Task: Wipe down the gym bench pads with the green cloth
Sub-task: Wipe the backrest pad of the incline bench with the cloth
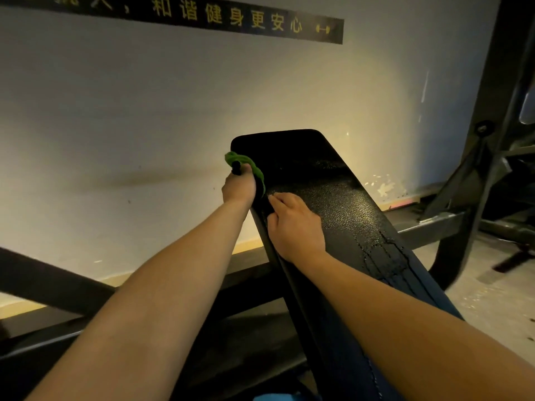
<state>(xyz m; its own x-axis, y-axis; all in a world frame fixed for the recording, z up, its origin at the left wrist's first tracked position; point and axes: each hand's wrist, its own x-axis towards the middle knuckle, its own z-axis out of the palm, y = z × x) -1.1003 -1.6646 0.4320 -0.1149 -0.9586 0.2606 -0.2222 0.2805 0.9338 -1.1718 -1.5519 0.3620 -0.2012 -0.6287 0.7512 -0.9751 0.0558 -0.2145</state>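
The left hand (238, 188), just left of the frame's centre, is closed tight round a bunched green cloth (252, 167). It holds the cloth against the left edge of the long black grained-vinyl bench pad (324, 195), close to the pad's far end. A small dark bit sticks up at the fingers; what it is cannot be told. The right hand (295, 224) lies on the pad just below and to the right. Its palm is down, one finger is stretched along the top, and the others are bent over the pad's left edge, holding it.

The pad runs from the lower right up to the centre, its skin cracked (382, 253) beside the right wrist. Behind it stands a pale wall (144, 111) with a black strip of yellow characters (225, 17) across the top. A dark metal frame (486, 157) fills the right side, and a dark crossbar (52, 280) slants through the lower left.
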